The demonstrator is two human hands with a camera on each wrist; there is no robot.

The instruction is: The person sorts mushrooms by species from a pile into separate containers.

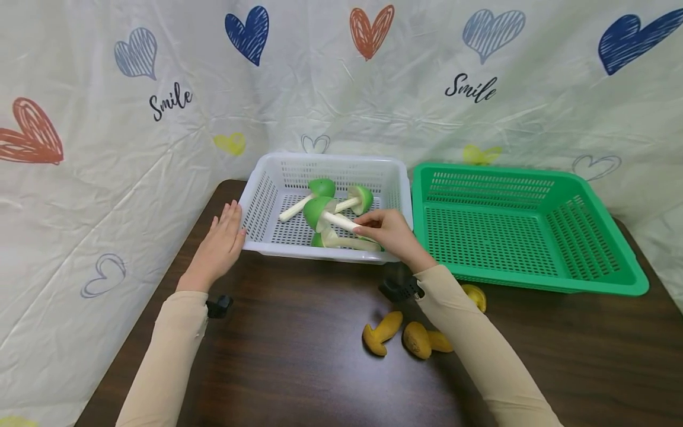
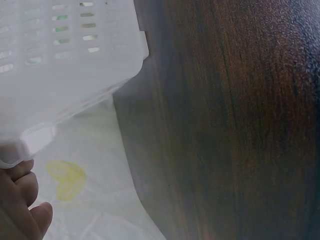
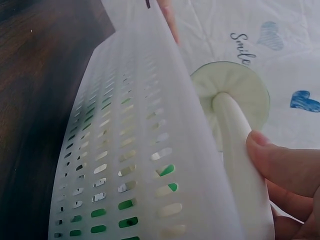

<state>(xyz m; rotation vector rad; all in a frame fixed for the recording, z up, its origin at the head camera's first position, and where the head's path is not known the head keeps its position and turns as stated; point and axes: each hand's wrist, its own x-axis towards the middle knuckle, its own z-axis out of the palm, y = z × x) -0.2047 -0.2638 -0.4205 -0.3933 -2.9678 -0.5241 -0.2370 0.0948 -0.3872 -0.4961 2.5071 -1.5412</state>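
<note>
Fingers of the right hand are pinching the smooth white stem of a green dome-capped mushroom, almost together with just the stem between them, while the left hand is lying along the left rim, its fingers looking mostly straight. The held mushroom is staying within the rim of a white slotted rectangular plastic basket, towards the far left corner of the dark brown wood-grain counter. Since the pinch is sitting away from the bulky cap, the weight could be tipping or rolling the slick-looking stem. A similar mushroom is lying right beneath, so the cap could be snagging on it; whether they are touching is unclear. Because the near rim is running just beside the stem, a low pull could be knocking the two together, even sliding the basket if the left hand is not bracing it. Over the counter's right half, the beige sleeve is passing above small yellow-brown mushrooms, and a dropped forearm could be rolling one towards the near edge.
</note>
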